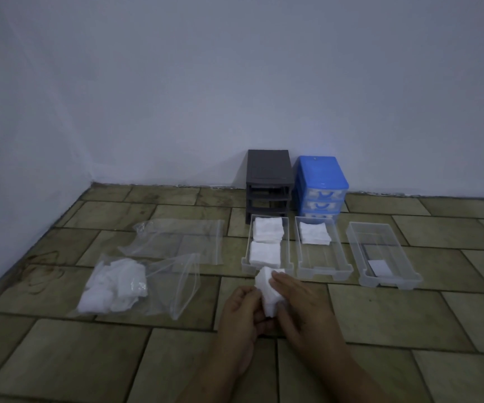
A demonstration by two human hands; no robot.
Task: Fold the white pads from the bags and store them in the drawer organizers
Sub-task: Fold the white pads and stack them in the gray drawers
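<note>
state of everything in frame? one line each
left hand: grip on pad
right hand: grip on pad
pad: held, off floor
left tray: two stacks
middle tray: one stack
right tray: no pads
near bag: open, pads inside
far bag: empty, flat

A pale wall [176, 82] meets a tiled floor [60, 359], seemingly stained at left.

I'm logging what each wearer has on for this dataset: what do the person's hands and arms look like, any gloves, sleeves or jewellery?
Both the left hand and the right hand are bare: no gloves, and no rings or watch that I can make out in the dim light. The forearms are bare too; no sleeves reach into view.
</note>
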